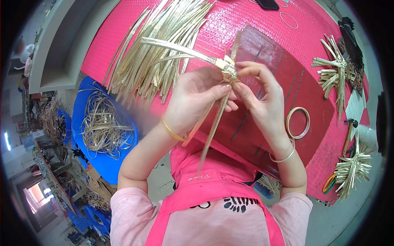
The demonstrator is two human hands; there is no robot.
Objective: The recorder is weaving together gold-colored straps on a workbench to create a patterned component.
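Observation:
Both hands meet in front of me around a woven knot of gold strips (pixel 227 70), with long strip ends sticking out to the left, upward and down toward my apron. My left hand (pixel 204 89) pinches the knot's lower left side between thumb and fingers. From the right, my right hand (pixel 259 88) grips the same knot at its lower edge, thumb against the strips, with the index finger raised and bent above. A yellow band circles my left wrist and a pale bangle my right. Beyond my left hand lies a large pile of loose gold strips (pixel 160 49).
A dark red mat (pixel 283 110) with dark lines lies on the pink table cover (pixel 230 20), a tape roll (pixel 298 123) upon it. Woven gold pieces (pixel 338 71) and a hammer (pixel 349 133) sit at the right. A blue tub (pixel 107 162) of strip scraps stands at left.

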